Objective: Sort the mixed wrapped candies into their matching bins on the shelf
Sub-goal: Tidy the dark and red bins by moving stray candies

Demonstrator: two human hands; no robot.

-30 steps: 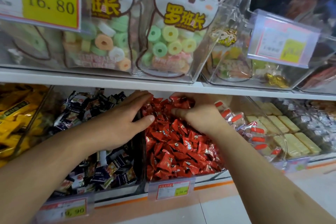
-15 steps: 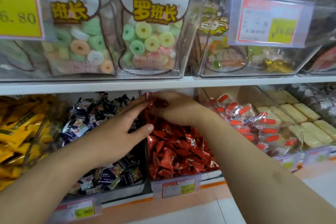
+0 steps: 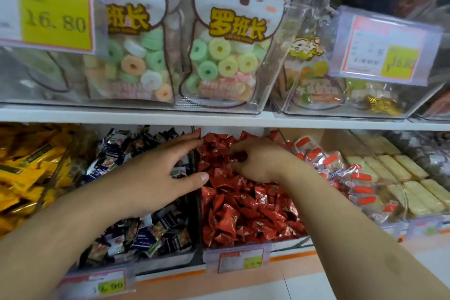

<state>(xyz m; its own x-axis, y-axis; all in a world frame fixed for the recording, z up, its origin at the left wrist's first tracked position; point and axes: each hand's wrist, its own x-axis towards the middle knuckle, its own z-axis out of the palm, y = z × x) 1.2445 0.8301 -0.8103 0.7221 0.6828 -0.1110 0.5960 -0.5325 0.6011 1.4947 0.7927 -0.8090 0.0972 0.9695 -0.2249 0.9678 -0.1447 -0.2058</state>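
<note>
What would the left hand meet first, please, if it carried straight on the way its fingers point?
Probably the red candies: the left hand points right across the bin divider, fingertips already at their edge. Depth is uncertain.

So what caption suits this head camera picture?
Right hand pinching glossy red-wrapped candies in their bin, left hand spread over dark-wrapped candies.

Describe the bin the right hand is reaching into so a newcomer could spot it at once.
Find the white shelf board crossing the view; the bin sits just below it, mid-row. It is the red candy bin, where the right hand digs. The dark candy bin on its left holds navy wrappers and the capsule bin on its right clear ones; only this one is solid red.
</note>
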